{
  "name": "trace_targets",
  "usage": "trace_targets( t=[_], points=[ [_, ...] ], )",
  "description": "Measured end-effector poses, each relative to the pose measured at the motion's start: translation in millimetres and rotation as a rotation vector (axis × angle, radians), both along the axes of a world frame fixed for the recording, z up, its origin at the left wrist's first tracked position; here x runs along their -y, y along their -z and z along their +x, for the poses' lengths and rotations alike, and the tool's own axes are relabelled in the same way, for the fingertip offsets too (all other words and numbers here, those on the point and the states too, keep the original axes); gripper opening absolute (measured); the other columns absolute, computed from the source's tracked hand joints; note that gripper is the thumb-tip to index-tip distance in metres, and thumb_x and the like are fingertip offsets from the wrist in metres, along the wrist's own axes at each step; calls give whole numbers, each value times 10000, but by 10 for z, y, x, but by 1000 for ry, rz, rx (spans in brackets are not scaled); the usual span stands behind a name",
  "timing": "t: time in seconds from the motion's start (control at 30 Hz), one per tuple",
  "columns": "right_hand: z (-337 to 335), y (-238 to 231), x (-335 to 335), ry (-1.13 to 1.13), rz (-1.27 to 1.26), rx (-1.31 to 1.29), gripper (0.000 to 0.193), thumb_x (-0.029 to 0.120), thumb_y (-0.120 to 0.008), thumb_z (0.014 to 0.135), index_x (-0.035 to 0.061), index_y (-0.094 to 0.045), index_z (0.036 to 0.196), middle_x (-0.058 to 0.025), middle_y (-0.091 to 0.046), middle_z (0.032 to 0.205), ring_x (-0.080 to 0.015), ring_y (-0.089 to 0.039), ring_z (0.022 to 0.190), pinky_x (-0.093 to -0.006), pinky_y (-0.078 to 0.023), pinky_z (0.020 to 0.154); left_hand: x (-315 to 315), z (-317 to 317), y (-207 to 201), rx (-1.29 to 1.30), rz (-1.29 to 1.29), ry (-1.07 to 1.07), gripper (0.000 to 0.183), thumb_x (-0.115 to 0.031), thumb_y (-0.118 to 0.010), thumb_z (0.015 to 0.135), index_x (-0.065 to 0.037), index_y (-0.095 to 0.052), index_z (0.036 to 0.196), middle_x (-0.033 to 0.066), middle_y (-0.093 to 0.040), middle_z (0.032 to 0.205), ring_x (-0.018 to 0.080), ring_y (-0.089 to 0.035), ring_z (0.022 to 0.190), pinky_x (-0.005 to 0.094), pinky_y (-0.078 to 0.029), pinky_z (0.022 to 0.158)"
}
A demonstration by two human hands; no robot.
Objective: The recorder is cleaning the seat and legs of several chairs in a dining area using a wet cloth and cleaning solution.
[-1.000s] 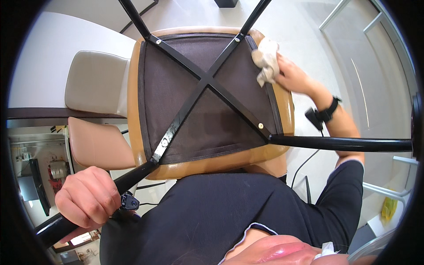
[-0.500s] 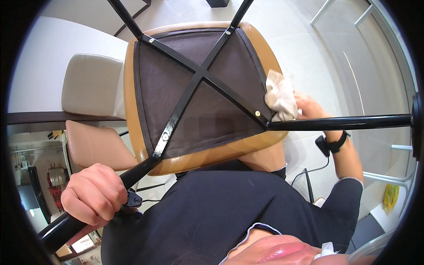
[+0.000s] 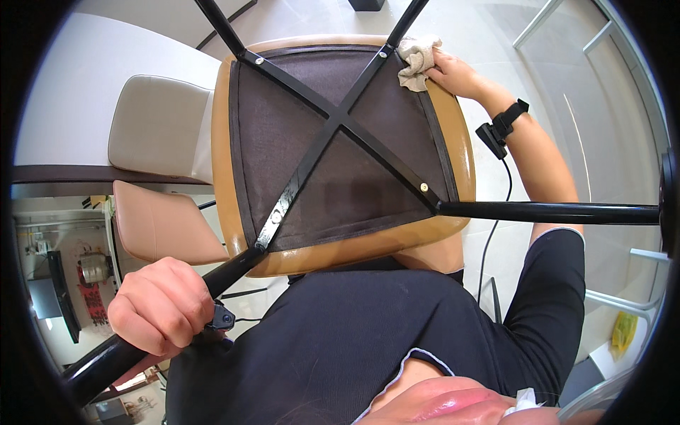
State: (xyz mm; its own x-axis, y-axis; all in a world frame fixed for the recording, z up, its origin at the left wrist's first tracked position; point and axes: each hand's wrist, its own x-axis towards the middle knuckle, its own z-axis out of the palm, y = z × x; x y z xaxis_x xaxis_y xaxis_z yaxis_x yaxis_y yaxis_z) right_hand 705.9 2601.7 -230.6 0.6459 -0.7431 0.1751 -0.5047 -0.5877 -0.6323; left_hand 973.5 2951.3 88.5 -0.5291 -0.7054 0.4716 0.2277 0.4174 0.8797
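An upturned chair shows the dark underside of its seat [image 3: 340,177], edged in tan. Black metal bars cross over it, with a leg going out from each corner. My left hand [image 3: 161,306] is wrapped round the near-left chair leg [image 3: 237,273]. At the far-right corner my right hand [image 3: 457,73] presses a crumpled beige cloth [image 3: 418,64] against the tan rim, beside the base of the far-right leg [image 3: 405,25]. The near-right leg [image 3: 552,212] stretches out below my right forearm, which wears a black strap with a small device.
A beige chair [image 3: 159,127] and a pinkish chair [image 3: 163,223] stand at the left by a white table [image 3: 78,92]. Pale metal frames [image 3: 623,304] and a yellow bag [image 3: 623,333] are at the right. A black cable [image 3: 489,248] hangs from my right wrist device.
My right hand has slid the cloth along the seat's right rim, from the near-right corner to the far-right one. My left hand keeps its grip; the chair appears slightly further right.
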Motion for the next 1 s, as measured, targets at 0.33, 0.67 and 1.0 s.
trace_targets(
  t=[0.33, 0.67, 1.0],
  points=[
    [-816, -136, -1457, -122, 93, 267, 359, 34, -555, 883, 8, -632, 1232, -248, -589, 1328, -425, -557, 1237, -429, -429, 1078, -44, -85, 51, -89, -14, -130, 544, -544, -589, 981, -64, -462, 760, -12, -449, 492, 113, -410, 354, 247, -372, 344],
    [-1377, -777, -2832, 48, 101, 52, 111, 21, -620, 804, -9, -678, 893, -213, -671, 931, -395, -637, 912, -445, -522, 836, -157, -205, 114, -58, 94, -305, 635, -753, -506, 883, -131, -442, 772, -48, -386, 496, 79, -326, 381, 253, -256, 351],
    [88, -1990, -2508, 369, -48, 59, 272, 105, -657, 800, 18, -576, 1045, -234, -644, 1036, -442, -637, 985, -506, -523, 839, -179, -147, 79, -30, 180, -202, 637, -715, -533, 896, -81, -475, 870, -24, -403, 594, 76, -333, 478, 242, -262, 429]
  ],
)
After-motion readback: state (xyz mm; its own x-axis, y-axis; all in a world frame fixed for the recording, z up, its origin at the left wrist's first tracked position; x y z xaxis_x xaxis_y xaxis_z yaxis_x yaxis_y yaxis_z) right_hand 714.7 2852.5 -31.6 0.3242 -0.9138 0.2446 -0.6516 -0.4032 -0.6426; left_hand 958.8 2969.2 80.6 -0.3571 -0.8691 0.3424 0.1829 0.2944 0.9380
